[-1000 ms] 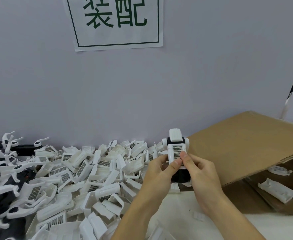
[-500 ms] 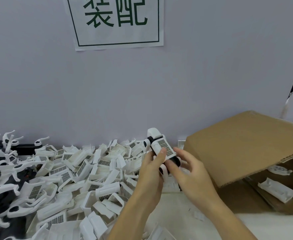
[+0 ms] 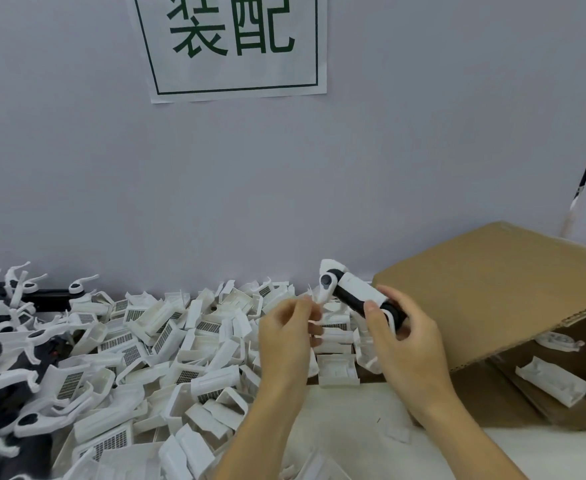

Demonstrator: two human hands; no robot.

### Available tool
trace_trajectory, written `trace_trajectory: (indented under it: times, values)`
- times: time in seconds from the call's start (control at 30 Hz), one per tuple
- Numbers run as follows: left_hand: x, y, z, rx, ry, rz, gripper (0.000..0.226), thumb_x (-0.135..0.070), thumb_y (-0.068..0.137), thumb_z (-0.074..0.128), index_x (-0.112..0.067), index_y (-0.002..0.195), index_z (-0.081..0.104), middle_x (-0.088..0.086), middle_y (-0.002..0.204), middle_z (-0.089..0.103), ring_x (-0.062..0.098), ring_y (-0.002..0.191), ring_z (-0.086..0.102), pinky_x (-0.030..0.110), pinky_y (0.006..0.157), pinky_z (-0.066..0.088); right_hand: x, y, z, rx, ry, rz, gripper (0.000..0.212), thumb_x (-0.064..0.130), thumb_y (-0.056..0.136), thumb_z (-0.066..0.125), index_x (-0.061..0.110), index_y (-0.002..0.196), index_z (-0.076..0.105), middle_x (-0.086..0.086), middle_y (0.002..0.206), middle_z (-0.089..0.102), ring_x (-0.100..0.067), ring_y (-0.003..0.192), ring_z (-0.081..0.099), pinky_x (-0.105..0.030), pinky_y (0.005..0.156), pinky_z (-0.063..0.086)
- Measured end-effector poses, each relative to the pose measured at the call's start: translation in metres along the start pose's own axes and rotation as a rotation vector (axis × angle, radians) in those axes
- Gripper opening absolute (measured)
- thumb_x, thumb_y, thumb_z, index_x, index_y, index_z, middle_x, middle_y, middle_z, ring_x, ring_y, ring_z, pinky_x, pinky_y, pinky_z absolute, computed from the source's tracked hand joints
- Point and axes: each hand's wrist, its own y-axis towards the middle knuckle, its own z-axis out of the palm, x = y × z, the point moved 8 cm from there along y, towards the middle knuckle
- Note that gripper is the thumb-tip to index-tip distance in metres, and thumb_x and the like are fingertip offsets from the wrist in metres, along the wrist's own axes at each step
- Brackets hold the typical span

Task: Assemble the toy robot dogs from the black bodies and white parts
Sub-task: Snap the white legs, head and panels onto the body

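Right now my right hand (image 3: pixel 402 337) has its fingers curled around the toy dog (image 3: pixel 357 296), holding it up in front of the wall near the cardboard box (image 3: pixel 499 289). My left hand (image 3: pixel 286 336) is beside it with loosely bent fingers, blurry, so I cannot tell if it holds anything. Below them lies the pile of white parts (image 3: pixel 167 344).

White work surface against a grey wall

The pale surface (image 3: pixel 353 420) carries a heap of white moulded plastic shell parts (image 3: pixel 153 341), assembled black-and-white toy dogs (image 3: pixel 4 368) at far left, and a brown cardboard box (image 3: pixel 492 282) on the right.
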Motion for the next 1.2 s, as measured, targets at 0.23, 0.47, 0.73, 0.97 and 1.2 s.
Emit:
trace_trajectory:
  times: [0.23,0.47,0.73,0.97,1.2]
  values:
    - [-0.027,0.009,-0.021,0.025,0.139,0.193,0.021,-0.035,0.096,0.066,-0.04,0.116,0.065,-0.015,0.124,0.06,0.006,0.111,0.061,0.028,0.086,0.053,0.002,0.002,0.002,0.098,0.258,0.077,0.015,0.032,0.09,0.068,0.021,0.098,0.074,0.0,0.089,0.076,-0.023,0.074,0.07,-0.023,0.064,0.055]
    - [-0.016,0.005,-0.002,0.351,-0.055,0.002,0.024,-0.02,0.1,0.056,-0.023,0.096,0.079,0.004,0.094,0.074,0.015,0.078,0.068,0.027,0.065,0.056,0.004,0.0,0.01,0.231,0.335,0.131,0.022,0.035,0.085,0.063,0.021,0.093,0.078,-0.005,0.087,0.074,-0.014,0.07,0.065,-0.014,0.054,0.045]
    - [-0.015,0.01,-0.011,0.248,0.025,0.019,0.029,-0.023,0.104,0.054,-0.023,0.091,0.08,0.004,0.092,0.076,0.019,0.076,0.073,0.031,0.061,0.06,-0.005,-0.002,0.017,0.304,0.329,0.29,0.044,0.048,0.088,0.055,0.013,0.108,0.073,-0.017,0.087,0.066,-0.025,0.063,0.062,-0.026,0.048,0.036]
    - [-0.013,0.012,-0.025,0.037,0.052,0.032,0.04,-0.032,0.105,0.052,-0.025,0.078,0.08,0.003,0.071,0.074,0.027,0.049,0.067,0.03,0.043,0.053,-0.007,-0.005,0.021,0.336,0.646,0.4,0.051,0.043,0.104,0.034,0.01,0.125,0.066,-0.021,0.11,0.069,-0.03,0.052,0.055,-0.031,0.044,0.033]
    - [-0.009,0.013,-0.032,-0.023,0.071,0.023,0.047,-0.04,0.104,0.052,-0.018,0.07,0.075,0.011,0.064,0.072,0.023,0.038,0.06,0.023,0.032,0.042,-0.013,-0.004,0.027,0.34,0.553,0.395,0.029,0.007,0.1,0.052,0.011,0.125,0.065,-0.017,0.11,0.068,-0.029,0.053,0.062,-0.026,0.043,0.043]
